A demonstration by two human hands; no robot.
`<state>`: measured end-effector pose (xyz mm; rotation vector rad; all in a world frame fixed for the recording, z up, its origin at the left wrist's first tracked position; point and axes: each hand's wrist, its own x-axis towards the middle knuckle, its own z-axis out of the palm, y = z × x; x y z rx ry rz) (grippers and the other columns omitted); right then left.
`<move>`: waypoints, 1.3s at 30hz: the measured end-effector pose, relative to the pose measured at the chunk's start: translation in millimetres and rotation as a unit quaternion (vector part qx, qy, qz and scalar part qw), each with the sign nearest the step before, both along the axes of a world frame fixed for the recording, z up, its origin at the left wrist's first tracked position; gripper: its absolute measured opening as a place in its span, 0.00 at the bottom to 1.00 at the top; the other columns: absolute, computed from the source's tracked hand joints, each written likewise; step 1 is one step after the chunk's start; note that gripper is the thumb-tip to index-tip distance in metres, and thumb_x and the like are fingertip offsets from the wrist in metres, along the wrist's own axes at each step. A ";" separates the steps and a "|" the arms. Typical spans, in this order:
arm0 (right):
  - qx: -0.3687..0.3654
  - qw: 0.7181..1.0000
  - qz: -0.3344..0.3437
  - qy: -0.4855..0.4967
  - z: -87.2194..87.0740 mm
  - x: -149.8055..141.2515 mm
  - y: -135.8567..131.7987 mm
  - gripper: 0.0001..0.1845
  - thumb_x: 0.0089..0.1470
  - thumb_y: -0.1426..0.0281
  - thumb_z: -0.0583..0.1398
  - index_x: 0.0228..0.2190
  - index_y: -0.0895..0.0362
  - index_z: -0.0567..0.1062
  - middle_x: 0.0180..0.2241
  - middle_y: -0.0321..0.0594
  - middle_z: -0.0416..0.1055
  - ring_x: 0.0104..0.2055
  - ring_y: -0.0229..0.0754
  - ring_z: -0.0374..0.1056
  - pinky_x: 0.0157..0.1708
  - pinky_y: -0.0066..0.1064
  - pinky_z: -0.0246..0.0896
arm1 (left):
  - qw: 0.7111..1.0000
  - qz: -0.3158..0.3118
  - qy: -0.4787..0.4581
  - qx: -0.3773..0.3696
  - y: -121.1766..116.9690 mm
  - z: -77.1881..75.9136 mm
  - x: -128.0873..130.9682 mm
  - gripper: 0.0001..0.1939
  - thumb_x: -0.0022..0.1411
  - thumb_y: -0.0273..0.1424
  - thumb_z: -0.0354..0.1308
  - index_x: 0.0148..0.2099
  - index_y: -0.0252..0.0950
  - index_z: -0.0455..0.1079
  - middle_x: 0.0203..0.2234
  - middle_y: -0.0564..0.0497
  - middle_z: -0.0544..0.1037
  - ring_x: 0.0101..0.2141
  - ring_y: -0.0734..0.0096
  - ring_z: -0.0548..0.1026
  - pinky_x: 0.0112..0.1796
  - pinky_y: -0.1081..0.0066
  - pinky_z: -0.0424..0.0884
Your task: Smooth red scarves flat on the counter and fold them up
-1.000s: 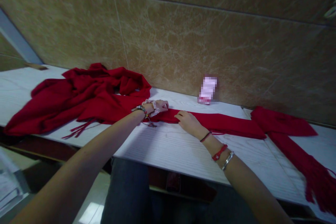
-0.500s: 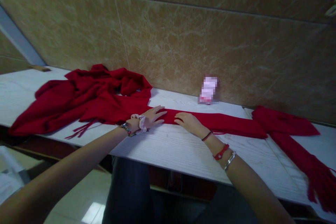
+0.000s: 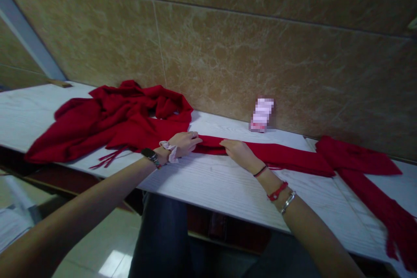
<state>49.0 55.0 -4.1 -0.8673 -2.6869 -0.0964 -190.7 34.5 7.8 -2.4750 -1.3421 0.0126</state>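
A red scarf (image 3: 286, 156) lies in a long folded band across the white table. My left hand (image 3: 185, 143) is closed on the band near its left end, fingers bent over the cloth. A short way to the right, my right hand (image 3: 239, 154) pinches the same band with thumb and fingertips. Between the hands the cloth is lifted a little and shows a fold along its length. Left of my left hand spreads a loose, crumpled heap of red cloth (image 3: 130, 117) with tassels at its near edge; whether it joins the band is hidden by my hand.
A blurred-out pink phone-like object (image 3: 261, 115) leans on the tiled wall (image 3: 208, 52). More red fabric with a fringe (image 3: 402, 230) lies at the right end of the white table (image 3: 208, 182). A small brown piece (image 3: 60, 83) sits at the far left.
Both hands have gone from lying with fingers stretched or resting on the band to gripping it. The cloth between them has risen into a fold. The view has shifted slightly.
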 end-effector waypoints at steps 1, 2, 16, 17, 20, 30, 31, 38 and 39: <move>0.000 1.000 0.008 -0.010 -0.4 0.2 -0.4 0.19 0.53 0.80 0.49 0.46 0.65 0.70 0.48 0.47 0.68 0.51 0.40 0.62 0.52 0.31 0.54 | 1.000 0.003 -0.009 -0.001 0.4 -0.9 -0.3 0.15 0.59 0.26 0.47 0.47 0.38 0.68 0.39 0.47 0.71 0.37 0.67 0.71 0.36 0.70 0.67; -0.002 1.000 0.015 -0.023 -1.0 0.3 -0.6 0.20 0.52 0.80 0.49 0.47 0.65 0.69 0.49 0.48 0.67 0.53 0.40 0.60 0.53 0.31 0.52 | 1.000 0.003 -0.018 -0.007 1.1 -2.3 -0.5 0.15 0.58 0.27 0.48 0.47 0.37 0.67 0.39 0.47 0.71 0.37 0.66 0.71 0.37 0.70 0.67; -0.003 0.998 -0.015 -0.066 -6.5 1.4 5.6 0.22 0.51 0.82 0.48 0.47 0.65 0.69 0.50 0.48 0.66 0.54 0.40 0.58 0.54 0.32 0.52 | 0.996 -0.073 -0.055 0.004 7.9 -16.2 -2.5 0.16 0.59 0.25 0.45 0.47 0.37 0.68 0.37 0.48 0.71 0.37 0.69 0.69 0.39 0.70 0.66; -0.009 0.998 -0.021 -0.058 -6.5 1.4 5.8 0.23 0.51 0.82 0.48 0.48 0.65 0.68 0.50 0.48 0.65 0.54 0.39 0.59 0.54 0.30 0.51 | 0.997 -0.067 -0.047 -0.002 7.2 -15.3 -1.9 0.15 0.60 0.25 0.45 0.47 0.37 0.68 0.37 0.47 0.71 0.37 0.68 0.70 0.39 0.70 0.67; -0.010 0.999 -0.032 -0.040 -6.4 1.3 5.5 0.24 0.51 0.83 0.46 0.49 0.66 0.66 0.51 0.47 0.64 0.54 0.37 0.58 0.55 0.29 0.49 | 0.999 -0.026 -0.034 -0.013 5.8 -13.0 -1.1 0.16 0.59 0.25 0.45 0.47 0.36 0.69 0.38 0.46 0.72 0.37 0.67 0.71 0.38 0.69 0.68; -0.053 0.992 0.008 -0.115 -5.9 13.9 -4.4 0.24 0.58 0.73 0.43 0.56 0.60 0.55 0.59 0.49 0.50 0.60 0.43 0.45 0.55 0.41 0.46 | 0.989 0.001 -0.030 -0.142 8.3 -23.3 -15.5 0.22 0.65 0.32 0.39 0.61 0.42 0.49 0.59 0.50 0.52 0.58 0.61 0.50 0.54 0.56 0.52; -0.067 0.992 0.005 -0.109 -5.5 17.6 -5.8 0.24 0.59 0.70 0.43 0.57 0.58 0.54 0.59 0.48 0.49 0.61 0.44 0.43 0.56 0.43 0.44 | 0.988 0.002 -0.026 -0.149 7.8 -22.6 -16.6 0.22 0.65 0.32 0.38 0.61 0.43 0.49 0.59 0.50 0.52 0.58 0.61 0.50 0.54 0.56 0.52; -0.119 0.988 -0.038 -0.087 -3.3 30.8 -13.2 0.29 0.59 0.57 0.40 0.58 0.54 0.50 0.61 0.44 0.43 0.62 0.48 0.36 0.56 0.53 0.38 | 0.992 0.004 -0.064 -0.107 -0.6 -9.3 10.2 0.24 0.65 0.41 0.41 0.61 0.47 0.48 0.61 0.49 0.44 0.60 0.54 0.41 0.55 0.53 0.46; -0.111 0.989 -0.045 -0.080 -3.0 30.5 -13.1 0.29 0.59 0.57 0.40 0.58 0.54 0.50 0.61 0.44 0.42 0.62 0.48 0.35 0.56 0.53 0.38 | 0.991 0.007 -0.069 -0.114 -0.9 -9.5 15.8 0.23 0.65 0.41 0.39 0.62 0.48 0.47 0.61 0.50 0.44 0.60 0.54 0.40 0.54 0.52 0.46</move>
